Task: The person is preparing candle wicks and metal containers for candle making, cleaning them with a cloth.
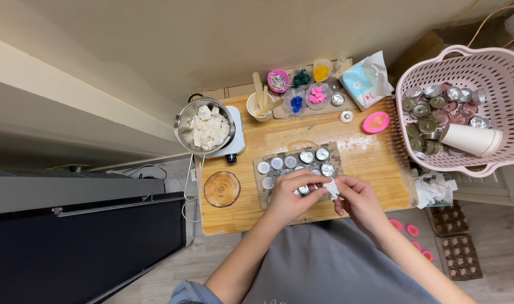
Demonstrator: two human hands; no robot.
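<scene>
Mid-frame, both your hands, left & right, have fingers pinched on a white scrap over the tin tray. Approx. seven tins set; wax pot upper left still unmelted chunks.

A beige wall is rising behind the wooden counter. Left of the counter, a dark cabinet is standing; pale wood floor is showing below it.
</scene>
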